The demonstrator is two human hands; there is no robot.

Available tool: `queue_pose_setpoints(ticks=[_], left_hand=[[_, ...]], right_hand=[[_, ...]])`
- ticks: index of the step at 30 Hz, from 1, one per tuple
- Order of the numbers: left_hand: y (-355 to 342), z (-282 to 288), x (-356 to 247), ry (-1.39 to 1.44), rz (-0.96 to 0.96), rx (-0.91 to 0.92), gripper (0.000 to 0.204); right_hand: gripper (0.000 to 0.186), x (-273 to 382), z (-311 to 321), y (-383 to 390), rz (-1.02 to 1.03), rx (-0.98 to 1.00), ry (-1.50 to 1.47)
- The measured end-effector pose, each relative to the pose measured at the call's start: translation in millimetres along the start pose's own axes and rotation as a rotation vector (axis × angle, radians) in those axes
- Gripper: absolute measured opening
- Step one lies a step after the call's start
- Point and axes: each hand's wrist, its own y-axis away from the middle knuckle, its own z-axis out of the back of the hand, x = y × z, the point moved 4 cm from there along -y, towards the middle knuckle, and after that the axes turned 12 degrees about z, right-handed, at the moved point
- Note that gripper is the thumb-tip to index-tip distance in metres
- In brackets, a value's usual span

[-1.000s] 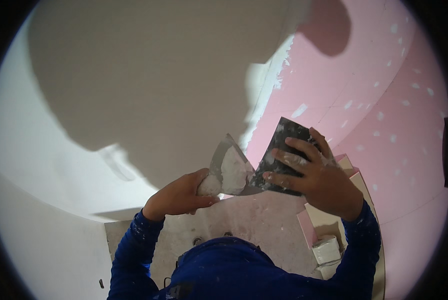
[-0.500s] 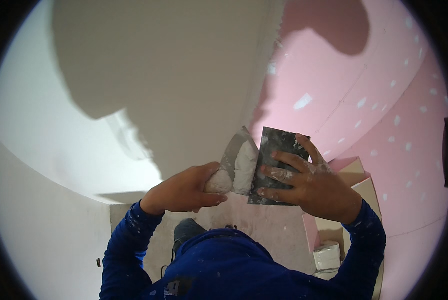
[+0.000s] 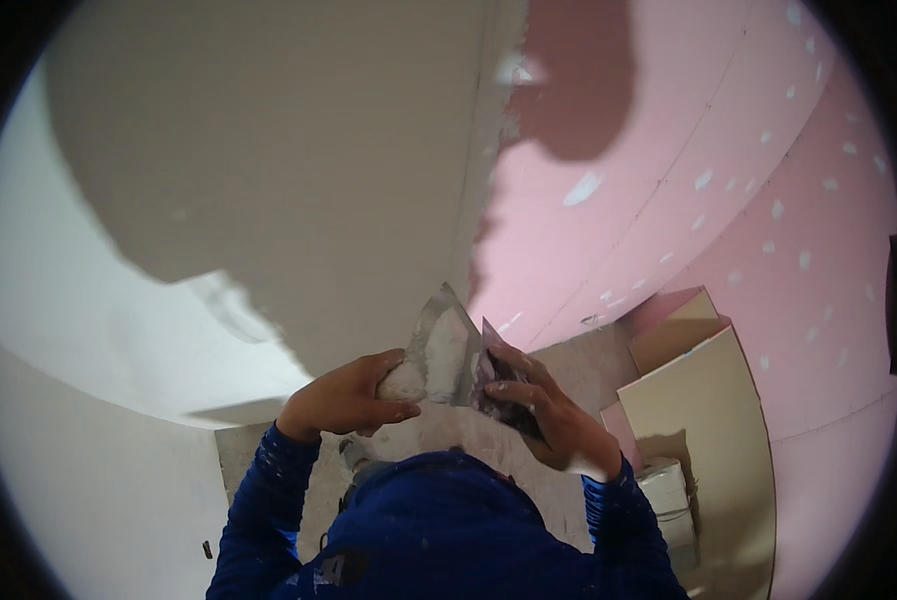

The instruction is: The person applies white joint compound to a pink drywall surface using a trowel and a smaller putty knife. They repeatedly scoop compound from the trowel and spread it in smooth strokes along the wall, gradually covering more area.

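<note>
My left hand [image 3: 341, 396] is closed round the caked, whitish handle end of a wide putty knife [image 3: 421, 335]. A thick ridge of white joint compound [image 3: 449, 355] lies along its blade. Close to the blade's right edge is a dark, compound-smeared flat plate [image 3: 485, 382], which looks like a second spreading blade. My right hand [image 3: 567, 425] grips the plate, fingers across its face and now tilted edge-on. Whether the plate touches the putty knife, I cannot tell. White smears mark both hands and my blue sleeves.
Ahead, a greyish-white wall [image 3: 299, 180] in shadow meets a pink board wall [image 3: 669, 110] with white filler spots. Cut board pieces [image 3: 714, 420] lean at the lower right, beside a pale wrapped package [image 3: 666, 490]. A white wall [image 3: 79, 440] stands on the left.
Both hands have shifted left and slightly down with the tools. My right hand has turned its plate from nearly flat to steeply tilted. The view has swung to the right.
</note>
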Motion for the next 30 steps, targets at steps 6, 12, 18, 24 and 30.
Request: queue_pose_setpoints(ticks=[6, 12, 18, 24, 30], left_hand=[[16, 18, 3, -0.058, 0.02, 0.014, 0.05], [20, 37, -11, -0.227, 0.02, -0.062, 0.053], [19, 35, -19, -0.231, -0.006, 0.014, 0.052], [25, 26, -13, -0.169, -0.021, -0.15, 0.052], [62, 50, 14, 0.155, 0.081, -0.328, 0.053]], right_hand=[[0.066, -52, -8, 6, -0.264, 0.13, 0.077], [0.065, 18, 59, -18, -0.163, 0.172, 0.615], [0.043, 61, 49, -61, 0.071, 0.337, 0.772], [0.031, 53, 49, -47, 0.016, 0.484, 0.765], [0.043, -27, 105, -37, -0.361, -0.169, -0.396]])
